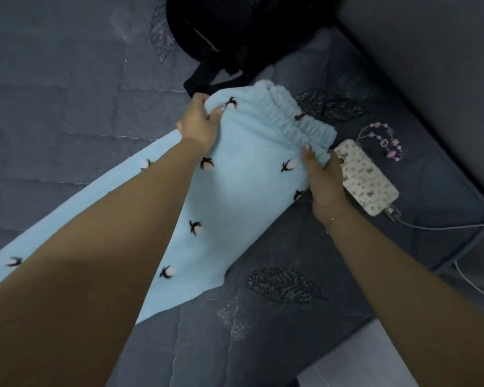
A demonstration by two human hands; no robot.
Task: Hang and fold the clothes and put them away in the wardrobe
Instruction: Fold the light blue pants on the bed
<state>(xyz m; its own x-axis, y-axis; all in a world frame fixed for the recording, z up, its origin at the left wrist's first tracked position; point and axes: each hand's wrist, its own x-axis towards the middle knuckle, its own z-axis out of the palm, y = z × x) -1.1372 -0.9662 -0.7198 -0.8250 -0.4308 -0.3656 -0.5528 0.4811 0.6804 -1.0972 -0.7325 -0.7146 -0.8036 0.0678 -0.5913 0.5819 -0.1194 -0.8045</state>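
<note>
both hands grasping soft blue pants point(243, 163) at the stretchy top: left hand point(200, 122) pinching one corner, right hand point(323, 171) pinching the other. lying flat on the dark bed point(67, 79), beside a phone point(366, 177). folding step, probably. next: bringing top down over legs neatly.

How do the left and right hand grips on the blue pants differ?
The left hand grips a bunch of fabric at the far corner of the light blue pants, below the waistband; the right hand pinches the gathered elastic waistband itself at the near corner. The left hand sits next to the black bag; the right hand is by the phone. Both have fingers curled round the same garment on the dark bedspread.
</note>
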